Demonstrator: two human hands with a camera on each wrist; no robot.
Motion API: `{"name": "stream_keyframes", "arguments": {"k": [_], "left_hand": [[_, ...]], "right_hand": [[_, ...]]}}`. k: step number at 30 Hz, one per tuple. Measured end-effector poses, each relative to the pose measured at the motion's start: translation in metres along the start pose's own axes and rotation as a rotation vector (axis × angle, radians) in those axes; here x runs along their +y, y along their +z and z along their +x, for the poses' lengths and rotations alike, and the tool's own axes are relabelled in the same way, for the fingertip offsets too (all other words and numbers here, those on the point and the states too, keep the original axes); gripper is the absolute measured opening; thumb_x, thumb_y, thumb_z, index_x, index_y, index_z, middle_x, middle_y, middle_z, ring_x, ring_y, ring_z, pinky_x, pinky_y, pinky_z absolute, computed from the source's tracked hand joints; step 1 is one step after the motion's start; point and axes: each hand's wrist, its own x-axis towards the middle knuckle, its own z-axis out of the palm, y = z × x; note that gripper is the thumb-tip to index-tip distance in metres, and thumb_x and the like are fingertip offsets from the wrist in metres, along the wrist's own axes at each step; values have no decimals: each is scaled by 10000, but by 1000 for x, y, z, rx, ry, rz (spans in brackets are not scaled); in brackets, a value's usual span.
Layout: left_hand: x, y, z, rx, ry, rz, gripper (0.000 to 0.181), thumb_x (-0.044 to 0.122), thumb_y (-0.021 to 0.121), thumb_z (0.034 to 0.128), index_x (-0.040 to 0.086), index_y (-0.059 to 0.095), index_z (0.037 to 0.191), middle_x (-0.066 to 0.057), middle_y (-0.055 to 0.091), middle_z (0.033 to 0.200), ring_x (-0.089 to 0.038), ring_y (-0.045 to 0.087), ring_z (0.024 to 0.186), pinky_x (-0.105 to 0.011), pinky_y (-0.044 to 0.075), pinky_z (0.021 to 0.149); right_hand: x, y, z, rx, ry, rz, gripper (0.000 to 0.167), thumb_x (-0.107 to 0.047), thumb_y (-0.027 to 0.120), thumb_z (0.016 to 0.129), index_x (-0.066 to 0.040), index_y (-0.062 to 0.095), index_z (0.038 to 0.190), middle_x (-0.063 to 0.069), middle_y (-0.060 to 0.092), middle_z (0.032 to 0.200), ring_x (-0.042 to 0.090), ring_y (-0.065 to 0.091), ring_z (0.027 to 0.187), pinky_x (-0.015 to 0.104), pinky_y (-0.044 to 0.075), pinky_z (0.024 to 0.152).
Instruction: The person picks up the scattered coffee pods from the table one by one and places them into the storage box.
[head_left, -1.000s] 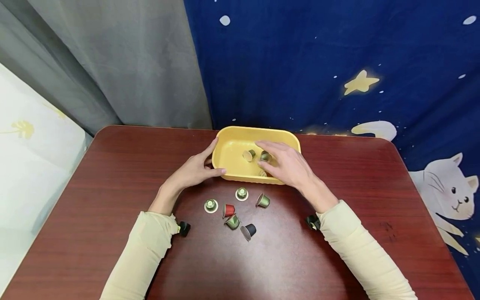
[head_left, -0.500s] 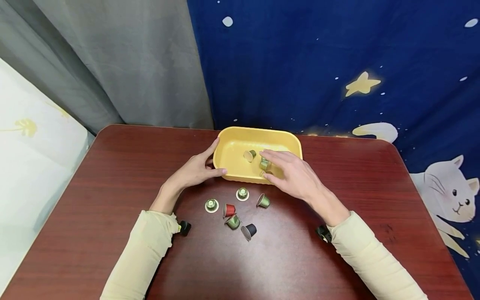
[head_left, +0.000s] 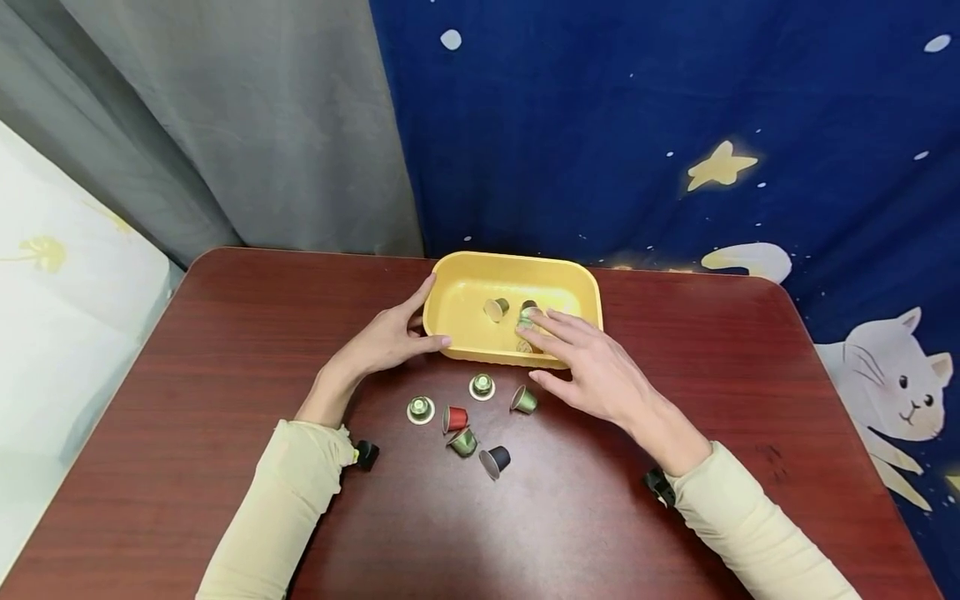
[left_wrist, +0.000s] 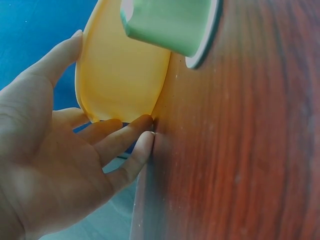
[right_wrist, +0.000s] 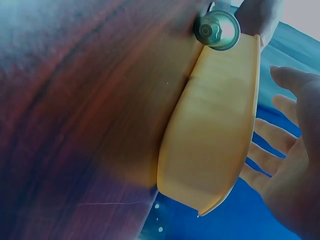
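Note:
A yellow plastic tub (head_left: 467, 333) stands at the table's back edge with several coffee capsules in it, one tan-lidded capsule (head_left: 496, 310) showing fully. My left hand (head_left: 386, 340) holds the tub's left end, thumb at the near rim and fingers along the end wall. Over the near right rim is my right hand (head_left: 600, 375), its fingers spread and partly hiding the capsules beneath. In the right wrist view, these fingers (right_wrist: 272, 137) are extended beyond the rim, with nothing gripped. On the table lie a red capsule (head_left: 454, 418), a black capsule (head_left: 496, 459) and several green capsules (head_left: 462, 442).
The loose capsules lie just in front of the tub, between both forearms. A green capsule (left_wrist: 170, 22) looms close in the left wrist view. Behind the brown table (head_left: 247, 350) hang a grey curtain (head_left: 300, 125) and a blue patterned curtain (head_left: 555, 125).
My right hand has drawn back toward me and slightly right, its fingers spreading as more of the capsules inside come into sight. My left hand stays at the tub's end.

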Motion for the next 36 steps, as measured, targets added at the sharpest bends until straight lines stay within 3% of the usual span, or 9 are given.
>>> {"name": "stream_keyframes", "arguments": {"k": [9, 17, 22, 29, 36], "left_hand": [[0, 0, 1, -6, -3, -6, 1033, 381, 787, 855, 341, 72, 1599, -110, 665, 1248, -159, 666, 1082, -348, 519, 855], [0, 0, 1, 0, 2, 7, 1042, 392, 791, 848, 352, 66, 1595, -123, 621, 1326, -180, 638, 1155, -363, 507, 902], [-2, -1, 1, 7, 6, 20, 1046, 402, 792, 845, 349, 68, 1597, -123, 581, 1381, -172, 615, 1189, -383, 498, 945], [0, -1, 0, 7, -6, 13, 1036, 423, 785, 845, 370, 68, 1591, -96, 643, 1296, -166, 645, 1137, -380, 499, 909], [-1, -1, -2, 8, 2, 15, 1034, 415, 783, 850, 353, 68, 1595, -120, 635, 1306, -194, 646, 1133, -381, 493, 902]], "right_hand": [[-6, -1, -7, 28, -32, -20, 598, -370, 734, 888, -208, 557, 1436, 77, 499, 1483, 277, 429, 1383, 447, 350, 1114], [-11, -3, -15, 22, -53, -45, 565, -362, 725, 892, -187, 585, 1411, 93, 547, 1436, 305, 459, 1353, 441, 348, 1118], [-15, -6, -20, 8, -59, -47, 562, -351, 728, 893, -183, 587, 1409, 48, 545, 1443, 290, 454, 1354, 414, 346, 1122], [-19, -6, -26, -3, -62, -43, 564, -343, 727, 892, -225, 574, 1422, -1, 490, 1494, 302, 460, 1341, 411, 353, 1114], [-21, -4, -30, 21, -105, -7, 482, -312, 720, 898, -216, 633, 1363, 14, 594, 1386, 254, 500, 1307, 385, 363, 1102]]}}
